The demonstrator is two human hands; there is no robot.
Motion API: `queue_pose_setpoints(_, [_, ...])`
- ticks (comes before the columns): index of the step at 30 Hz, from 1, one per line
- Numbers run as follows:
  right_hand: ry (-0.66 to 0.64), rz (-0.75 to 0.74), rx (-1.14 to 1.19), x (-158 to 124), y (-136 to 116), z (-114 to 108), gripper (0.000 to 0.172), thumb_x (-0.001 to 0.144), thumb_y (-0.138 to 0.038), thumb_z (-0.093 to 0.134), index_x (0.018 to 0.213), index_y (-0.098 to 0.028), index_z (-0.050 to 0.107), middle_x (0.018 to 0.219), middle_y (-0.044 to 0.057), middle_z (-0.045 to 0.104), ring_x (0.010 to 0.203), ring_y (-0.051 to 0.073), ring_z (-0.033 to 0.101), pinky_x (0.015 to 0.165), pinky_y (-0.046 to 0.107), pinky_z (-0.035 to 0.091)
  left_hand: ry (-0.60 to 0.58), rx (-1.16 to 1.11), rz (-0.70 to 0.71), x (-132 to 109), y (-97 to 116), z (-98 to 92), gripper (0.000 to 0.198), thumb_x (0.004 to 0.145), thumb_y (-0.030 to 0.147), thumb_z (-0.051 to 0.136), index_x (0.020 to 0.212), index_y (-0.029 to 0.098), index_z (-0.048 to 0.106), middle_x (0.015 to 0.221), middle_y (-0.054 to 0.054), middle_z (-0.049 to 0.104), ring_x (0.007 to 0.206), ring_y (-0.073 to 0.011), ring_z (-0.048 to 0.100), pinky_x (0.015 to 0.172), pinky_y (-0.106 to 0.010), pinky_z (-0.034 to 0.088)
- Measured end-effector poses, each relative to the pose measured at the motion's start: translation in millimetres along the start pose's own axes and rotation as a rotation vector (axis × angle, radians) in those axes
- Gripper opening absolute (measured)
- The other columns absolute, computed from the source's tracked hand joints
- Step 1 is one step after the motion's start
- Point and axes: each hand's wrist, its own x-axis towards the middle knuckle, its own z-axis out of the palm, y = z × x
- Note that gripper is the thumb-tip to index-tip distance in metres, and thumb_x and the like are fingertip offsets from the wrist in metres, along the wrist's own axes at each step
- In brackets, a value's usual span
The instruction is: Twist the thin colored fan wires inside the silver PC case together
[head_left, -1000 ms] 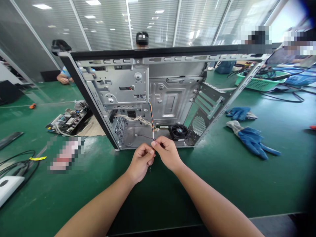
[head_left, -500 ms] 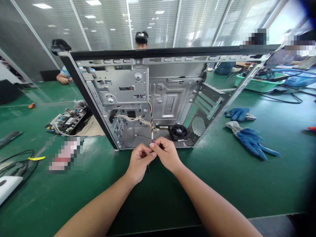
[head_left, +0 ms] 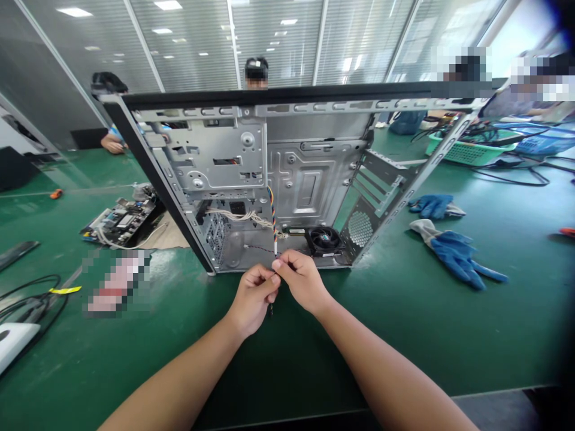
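An open metal computer case (head_left: 309, 185) stands before me on the green table. From its drive bay hangs a twisted multicoloured cable (head_left: 273, 215), running down to my fingers. My right hand (head_left: 299, 278) pinches this cable just below a white band. Beside it, my left hand (head_left: 254, 296) is closed with thumb and fingertips on the same cable, and a dark loose end shows beneath it. The exact grip spot is covered by my fingers. Inside the case lie a black cooling fan (head_left: 324, 239), a green memory module (head_left: 295, 230) and a bundle of pale wires (head_left: 238, 215).
At left are a circuit board (head_left: 121, 218), black cables (head_left: 54, 305) and a white power strip (head_left: 18, 341). Blue-and-white gloves (head_left: 458, 251) lie at right, with a green basket (head_left: 471, 152) of cables behind them. Other people sit beyond the case.
My left hand has shifted slightly down and left, opening a small gap from the right fingertips. My right hand keeps its pinch on the cable. The view has moved a little.
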Motion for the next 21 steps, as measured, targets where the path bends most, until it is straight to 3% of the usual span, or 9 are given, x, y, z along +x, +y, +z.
queue_pose_setpoints(9, [0.045, -0.008, 0.018, 1.0, 2.5, 2.0, 0.026, 0.080, -0.034, 0.061, 0.062, -0.019, 0.051, 0.056, -0.005, 0.046, 0.053, 0.010, 0.041, 0.050, 0.023, 0.033, 0.098, 0.119, 0.093, 1.3, -4.0, -0.2, 0.026, 0.072, 0.027, 0.077, 0.070, 0.016, 0.054, 0.052, 0.007, 0.049, 0.050, -0.0054, 0.042, 0.050, -0.018, 0.031])
queue_pose_setpoints(21, [0.047, -0.035, -0.031, 0.0, 2.0, 1.6, 0.022, 0.081, -0.030, 0.061, 0.064, -0.019, 0.053, 0.057, -0.004, 0.049, 0.053, 0.010, 0.043, 0.051, 0.024, 0.035, 0.077, 0.229, 0.134, 1.1, -3.6, -1.7, 0.022, 0.079, 0.028, 0.070, 0.070, 0.016, 0.055, 0.056, 0.005, 0.048, 0.052, -0.0062, 0.042, 0.053, -0.019, 0.031])
